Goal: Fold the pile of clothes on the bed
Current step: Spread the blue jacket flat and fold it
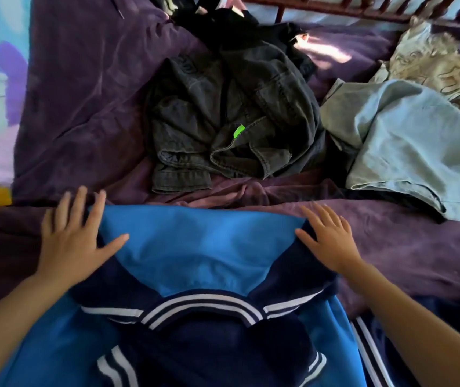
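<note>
Fingers [79, 208] of the left hand [75, 238] lie straight and spread, grasping nothing. The palm is flat at the lower left of the frame, with the thumb on the blue jacket [195, 247] and the other fingers reaching onto the purple blanket [83, 107]. The jacket fills the lower centre, spread on the blanket between both hands, its navy collar with white stripes toward the bottom and its far edge lying smooth. Above it, in the middle of the frame, a dark grey denim garment [195, 121] lies crumpled, with black clothes [228, 26] heaped behind it at the top. The right hand [329, 241] rests open and palm down on the jacket's right corner, fingers relaxed and holding nothing. At the right, a pale blue garment [418, 149] lies loose, a beige printed cloth [440, 65] beyond it, under a dark wooden rail [362, 11] in the upper right.
</note>
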`<state>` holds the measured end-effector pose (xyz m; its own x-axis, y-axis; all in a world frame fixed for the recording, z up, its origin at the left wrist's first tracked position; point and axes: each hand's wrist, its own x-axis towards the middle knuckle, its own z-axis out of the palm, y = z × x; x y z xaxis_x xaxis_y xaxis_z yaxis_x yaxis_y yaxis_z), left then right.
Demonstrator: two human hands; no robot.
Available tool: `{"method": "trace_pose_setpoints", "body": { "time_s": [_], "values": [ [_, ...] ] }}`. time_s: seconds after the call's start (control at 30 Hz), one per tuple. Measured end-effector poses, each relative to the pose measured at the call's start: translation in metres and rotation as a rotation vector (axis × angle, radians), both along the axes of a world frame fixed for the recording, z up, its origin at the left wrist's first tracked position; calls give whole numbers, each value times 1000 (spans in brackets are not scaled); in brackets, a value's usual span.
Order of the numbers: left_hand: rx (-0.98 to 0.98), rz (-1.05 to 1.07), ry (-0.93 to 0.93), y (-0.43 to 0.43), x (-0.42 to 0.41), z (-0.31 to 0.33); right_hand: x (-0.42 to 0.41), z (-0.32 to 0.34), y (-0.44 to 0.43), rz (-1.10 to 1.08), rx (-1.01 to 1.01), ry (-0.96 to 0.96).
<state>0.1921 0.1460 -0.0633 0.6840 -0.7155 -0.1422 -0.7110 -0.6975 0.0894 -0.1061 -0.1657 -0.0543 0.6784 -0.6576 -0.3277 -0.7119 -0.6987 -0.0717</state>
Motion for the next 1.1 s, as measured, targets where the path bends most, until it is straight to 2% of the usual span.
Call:
{"method": "trace_pose_setpoints", "body": {
  "time_s": [0.07, 0.17, 0.23, 0.33, 0.47, 0.57, 0.73, 0.9, 1.1],
  "values": [
    [7, -33, -10, -21, -1, 3, 9, 0, -5, -32, 96, 110],
    [242, -86, 83, -45, -2, 2, 19, 5, -6, -17, 191, 220],
    [403, -78, 107, -53, -1, 5, 22, 10, -5, 45, 140, 281],
    [453, -64, -13, -52, 1, 11, 22, 18, 1, 113, -15, 317],
    [461, -131, -107, -36, -10, 31, 9, 37, 21, 112, -108, 251],
    [346, -195, -108, -18, -13, 58, -9, 63, 31, 127, -159, 186],
    [-224, -436, -144, 45, -22, 103, -58, 97, 60, 290, -430, -170],
    [-302, -685, -238, 119, -61, 115, -128, 97, 123, 343, -511, -389],
    [-396, -902, -258, 207, -122, 101, -211, 85, 202, 322, -448, -435]
  ]
}}
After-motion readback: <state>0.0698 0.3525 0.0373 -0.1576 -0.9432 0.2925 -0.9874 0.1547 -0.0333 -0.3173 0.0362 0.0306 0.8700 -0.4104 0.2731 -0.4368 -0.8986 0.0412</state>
